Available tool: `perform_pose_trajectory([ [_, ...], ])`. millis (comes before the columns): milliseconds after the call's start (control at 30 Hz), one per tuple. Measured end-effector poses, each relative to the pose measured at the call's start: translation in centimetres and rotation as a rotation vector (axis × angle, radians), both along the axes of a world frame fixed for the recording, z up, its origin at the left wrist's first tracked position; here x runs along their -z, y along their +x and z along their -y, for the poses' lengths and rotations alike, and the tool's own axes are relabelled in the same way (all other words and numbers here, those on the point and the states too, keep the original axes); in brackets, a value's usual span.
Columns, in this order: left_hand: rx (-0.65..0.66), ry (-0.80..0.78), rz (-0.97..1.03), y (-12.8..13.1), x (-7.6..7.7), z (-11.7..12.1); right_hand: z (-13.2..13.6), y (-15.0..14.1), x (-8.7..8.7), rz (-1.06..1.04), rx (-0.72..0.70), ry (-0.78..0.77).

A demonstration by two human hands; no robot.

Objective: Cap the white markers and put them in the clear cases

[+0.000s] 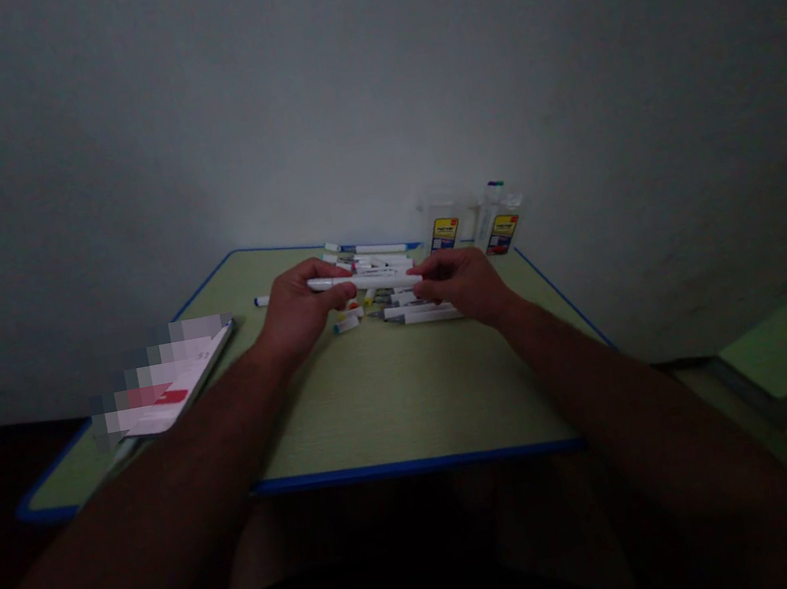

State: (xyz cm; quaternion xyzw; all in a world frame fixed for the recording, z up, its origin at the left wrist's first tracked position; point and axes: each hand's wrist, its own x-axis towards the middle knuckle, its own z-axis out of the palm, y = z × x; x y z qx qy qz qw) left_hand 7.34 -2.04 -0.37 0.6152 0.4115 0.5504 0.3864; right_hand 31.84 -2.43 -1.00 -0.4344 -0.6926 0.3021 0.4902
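Between my two hands a white marker (382,280) lies level above the table. My left hand (301,311) is closed round its left part, thumb along the barrel. The fingers of my right hand (459,285) pinch its right end. Just beyond and below are several more white markers (431,313), loosely heaped. Small loose caps (347,325) lie near my left fingers. One marker with a dark blue end (261,302) pokes out to the left of my left hand. Dim light hides the finer details.
Clear plastic cases (443,225) with yellow and black labels stand at the table's back right, one with marker ends showing. A book or box with a white and red cover (172,394) lies at the left. The light green table (405,404) has a blue edge and meets the wall.
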Motion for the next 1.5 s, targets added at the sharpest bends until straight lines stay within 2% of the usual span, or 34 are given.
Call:
perform_pose_trajectory([
  [233, 0.042, -0.031, 0.145, 0.0, 0.6, -0.7, -0.3, 0.2, 0.1, -0.029, -0.004, 0.013],
  [433, 0.116, -0.090, 0.259, -0.2, 0.4, -0.7, -0.9, 1.0, 0.5, -0.014, 0.076, -0.016],
  [533, 0.134, -0.070, 0.241, -0.3, 0.3, -0.5, -1.4, 1.4, 1.0, 0.059, 0.133, 0.004],
  [700, 0.257, -0.040, 0.206, 0.0, 0.3, -0.1, -1.8, 1.3, 1.3, 0.269, 0.243, 0.068],
  [933, 0.292, -0.040, 0.174, 0.3, 0.4, 0.0, -1.6, 1.1, 1.3, 0.382, 0.253, 0.027],
  [1000, 0.271, -0.029, 0.180, 0.3, 0.3, 0.0, -1.6, 1.1, 1.4, 0.374, 0.250, 0.031],
  [1100, 0.160, -0.034, 0.181, 0.2, 0.2, -0.3, -1.5, 1.1, 1.3, 0.312, 0.250, 0.053],
  [1267, -0.027, -0.157, 0.072, -0.3, 0.7, -1.2, -0.8, 0.6, 0.4, 0.084, 0.182, 0.066],
  [1400, -0.066, -0.259, -0.018, -0.5, 1.3, -1.7, 0.1, -0.4, -0.4, -0.033, 0.075, 0.072],
  [1500, -0.067, -0.261, -0.051, -0.5, 1.4, -1.8, 0.6, -1.0, -0.8, -0.055, 0.028, 0.078],
])
